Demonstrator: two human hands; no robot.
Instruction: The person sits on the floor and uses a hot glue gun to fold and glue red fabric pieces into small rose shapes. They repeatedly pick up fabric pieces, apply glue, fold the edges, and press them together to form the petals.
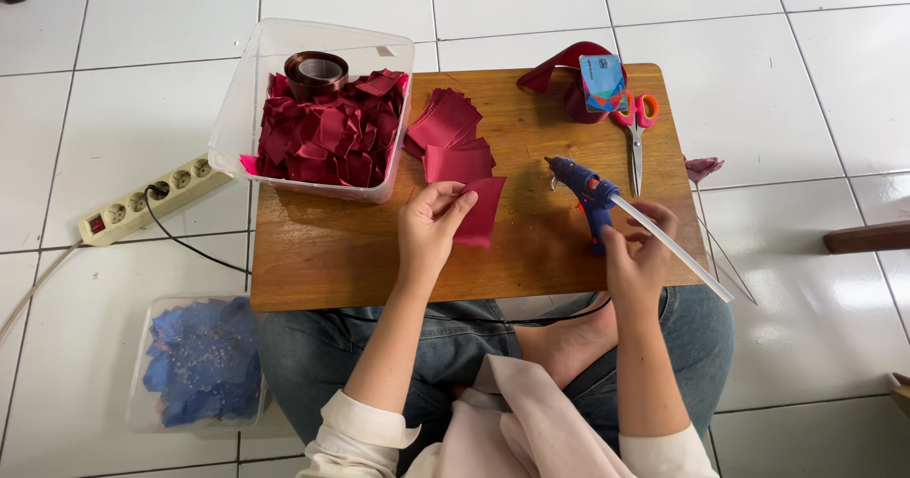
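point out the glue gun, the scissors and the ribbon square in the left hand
glue gun (586, 193), head view, blue body
scissors (636, 141), head view, the blades below the handles
ribbon square (483, 212), head view, its middle

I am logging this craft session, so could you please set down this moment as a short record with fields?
Setting: low wooden table on a white tiled floor
Left hand: holds a dark red fabric square
Right hand: grips a blue glue gun with a clear glue stick at its back
On table: clear box of red fabric pieces, scissors, ribbon roll
On floor: power strip, box of blue pieces
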